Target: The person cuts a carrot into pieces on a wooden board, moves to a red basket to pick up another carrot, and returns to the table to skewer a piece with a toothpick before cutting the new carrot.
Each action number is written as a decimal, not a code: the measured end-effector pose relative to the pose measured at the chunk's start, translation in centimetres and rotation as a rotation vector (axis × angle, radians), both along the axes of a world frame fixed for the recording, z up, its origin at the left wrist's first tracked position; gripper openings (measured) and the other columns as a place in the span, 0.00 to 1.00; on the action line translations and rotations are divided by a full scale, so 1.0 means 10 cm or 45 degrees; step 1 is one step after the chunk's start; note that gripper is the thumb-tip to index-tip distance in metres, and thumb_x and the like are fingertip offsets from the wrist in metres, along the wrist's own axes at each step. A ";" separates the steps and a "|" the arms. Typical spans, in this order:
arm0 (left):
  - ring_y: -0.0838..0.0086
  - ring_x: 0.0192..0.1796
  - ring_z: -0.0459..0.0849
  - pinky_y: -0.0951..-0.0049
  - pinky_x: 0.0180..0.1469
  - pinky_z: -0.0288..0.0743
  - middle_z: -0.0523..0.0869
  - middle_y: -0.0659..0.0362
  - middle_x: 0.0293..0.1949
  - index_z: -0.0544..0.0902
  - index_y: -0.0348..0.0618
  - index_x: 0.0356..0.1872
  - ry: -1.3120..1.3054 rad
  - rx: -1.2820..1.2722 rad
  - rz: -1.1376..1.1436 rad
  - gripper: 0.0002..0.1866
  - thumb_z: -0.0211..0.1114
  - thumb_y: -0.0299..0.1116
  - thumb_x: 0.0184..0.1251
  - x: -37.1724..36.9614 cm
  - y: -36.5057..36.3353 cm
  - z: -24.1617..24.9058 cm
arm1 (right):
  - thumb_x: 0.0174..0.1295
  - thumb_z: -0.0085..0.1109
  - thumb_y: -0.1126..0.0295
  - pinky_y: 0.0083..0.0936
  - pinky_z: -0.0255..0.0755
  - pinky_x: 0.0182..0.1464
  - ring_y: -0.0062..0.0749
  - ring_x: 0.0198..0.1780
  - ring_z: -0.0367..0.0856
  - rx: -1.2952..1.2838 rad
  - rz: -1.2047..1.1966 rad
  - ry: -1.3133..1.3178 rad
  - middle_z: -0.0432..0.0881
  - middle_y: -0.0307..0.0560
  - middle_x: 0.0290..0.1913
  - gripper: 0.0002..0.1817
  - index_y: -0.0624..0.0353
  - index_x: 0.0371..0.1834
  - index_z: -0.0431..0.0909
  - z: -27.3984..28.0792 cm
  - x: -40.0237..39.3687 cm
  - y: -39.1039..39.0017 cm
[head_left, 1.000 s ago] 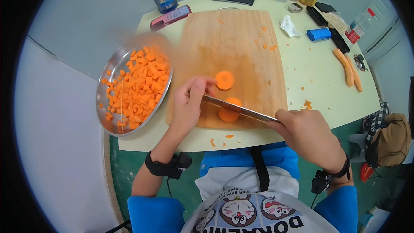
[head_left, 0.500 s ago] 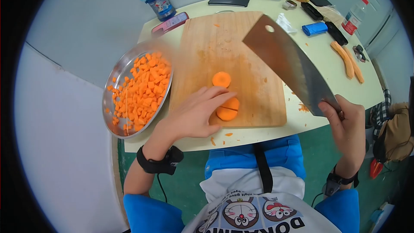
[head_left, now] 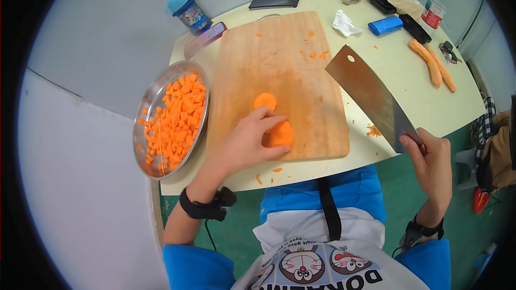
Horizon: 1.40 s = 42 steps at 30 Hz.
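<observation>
My left hand (head_left: 248,138) is closed around a thick carrot slice (head_left: 281,134) near the front edge of the wooden cutting board (head_left: 312,129), thumb on the near side and fingers over the far side. Just beyond my fingertips lies another round carrot slice (head_left: 265,102), flat on the board. In my right hand (head_left: 427,156) is a cleaver (head_left: 371,96), gripped at its handle and raised over the board's right side. Its broad blade points up and left, apart from the carrot. Diced carrot (head_left: 183,113) fills much of the metal plate (head_left: 144,94) at the left.
Two peeled carrots (head_left: 432,64) lie at the table's right. Behind the board are a black phone (head_left: 274,1), a blue-lidded bottle (head_left: 189,13), crumpled tissue (head_left: 345,23) and a blue roll (head_left: 385,25). Small carrot bits lie scattered on board and table.
The cleaver has swung lower and slightly turned, showing carrot bits on the board behind it. My left thumb has closed in against the carrot slice. The whole view has shifted slightly.
</observation>
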<state>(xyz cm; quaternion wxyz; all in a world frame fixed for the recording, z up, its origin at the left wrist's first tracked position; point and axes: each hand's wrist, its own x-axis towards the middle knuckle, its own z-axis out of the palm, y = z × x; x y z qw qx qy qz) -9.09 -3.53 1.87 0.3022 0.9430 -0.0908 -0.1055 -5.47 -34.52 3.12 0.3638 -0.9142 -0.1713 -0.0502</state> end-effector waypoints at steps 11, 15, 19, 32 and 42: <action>0.61 0.43 0.77 0.68 0.46 0.72 0.76 0.50 0.39 0.77 0.29 0.45 -0.673 0.194 0.472 0.28 0.72 0.39 0.45 -0.05 -0.76 -0.44 | 0.55 0.60 0.68 0.27 0.57 0.18 0.39 0.14 0.62 -0.101 0.012 0.076 0.67 0.52 0.13 0.10 0.63 0.24 0.75 -0.06 0.08 0.08; 0.59 0.42 0.77 0.69 0.43 0.72 0.76 0.49 0.38 0.77 0.29 0.44 -0.747 0.231 0.504 0.28 0.73 0.39 0.44 -0.04 -0.79 -0.46 | 0.55 0.60 0.68 0.29 0.58 0.18 0.41 0.14 0.63 -0.159 0.023 0.055 0.67 0.51 0.13 0.11 0.63 0.22 0.74 -0.02 0.07 0.14; 0.59 0.41 0.77 0.66 0.44 0.71 0.77 0.49 0.39 0.76 0.29 0.45 -0.704 0.092 0.523 0.26 0.68 0.41 0.52 -0.12 -0.66 -0.33 | 0.54 0.61 0.67 0.31 0.59 0.19 0.43 0.15 0.67 -0.233 0.054 0.006 0.69 0.51 0.14 0.11 0.61 0.22 0.73 0.02 0.05 0.19; 0.85 0.34 0.74 0.85 0.37 0.64 0.80 0.61 0.30 0.77 0.38 0.42 -0.473 -1.157 0.521 0.13 0.53 0.37 0.66 0.23 -0.38 -0.06 | 0.43 0.58 0.74 0.26 0.62 0.16 0.30 0.14 0.69 -0.551 0.360 -0.230 0.66 0.40 0.16 0.08 0.57 0.22 0.66 0.17 -0.27 0.41; 0.82 0.30 0.76 0.83 0.34 0.66 0.78 0.62 0.23 0.78 0.36 0.30 -0.353 -1.208 0.483 0.15 0.52 0.39 0.67 0.26 -0.39 -0.09 | 0.39 0.55 0.75 0.25 0.61 0.15 0.28 0.14 0.69 -0.584 0.386 -0.203 0.67 0.40 0.18 0.09 0.57 0.24 0.66 0.18 -0.27 0.41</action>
